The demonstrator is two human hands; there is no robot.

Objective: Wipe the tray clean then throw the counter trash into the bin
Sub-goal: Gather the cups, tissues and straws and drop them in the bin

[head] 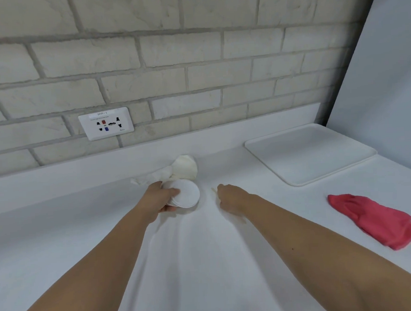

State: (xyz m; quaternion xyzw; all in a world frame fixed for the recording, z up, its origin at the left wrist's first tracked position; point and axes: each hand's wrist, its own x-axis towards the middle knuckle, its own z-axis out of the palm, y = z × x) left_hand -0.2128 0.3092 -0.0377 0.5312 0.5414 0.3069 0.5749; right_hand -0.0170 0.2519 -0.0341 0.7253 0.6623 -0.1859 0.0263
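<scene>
My left hand [162,198] grips a small stack of round white pads [186,193] at mid-counter. Just behind them lie a crumpled white tissue [153,177] and a cream crumpled wrapper [186,167]. My right hand [228,196] is on the counter a little to the right, its fingers curled over a thin pale stick [214,192] that shows only at its tip. A white tray [308,154] sits bare at the back right. A red cloth [372,219] lies bunched on the counter, right of my right arm.
White counter [60,236] runs to a low upstand under a brick wall with a socket plate [106,124]. A pale wall panel [387,72] bounds the right side behind the tray. No bin is in view.
</scene>
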